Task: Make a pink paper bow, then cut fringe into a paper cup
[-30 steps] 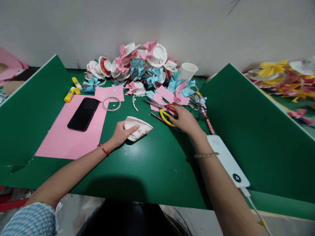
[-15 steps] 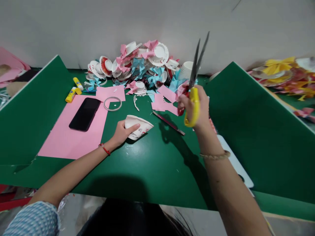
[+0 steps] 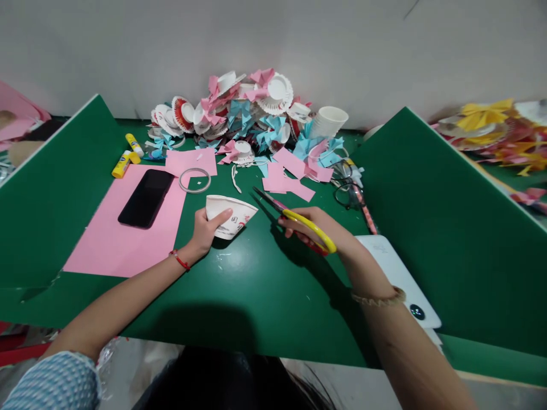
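My left hand (image 3: 204, 228) grips a white paper cup (image 3: 233, 214) lying on its side on the green table (image 3: 256, 285), rim to the left. My right hand (image 3: 318, 228) holds scissors (image 3: 294, 215) with yellow and red handles; the blades point up-left toward the cup's narrow end, close to it but apart. A red cord sits on my left wrist and a beaded bracelet on my right.
A black phone (image 3: 146, 197) lies on a pink paper sheet (image 3: 115, 239). Nearby are a tape ring (image 3: 195, 180), glue sticks (image 3: 126, 156), pink scraps (image 3: 286, 182), glasses (image 3: 348, 191), a white power bank (image 3: 397, 279), and a heap of paper crafts (image 3: 243, 114). Green dividers (image 3: 448, 228) flank both sides.
My right hand picked the scissors off the table, raised them upright, then brought them down and left toward the cup. My left hand lifted the cup slightly and shifted it left.
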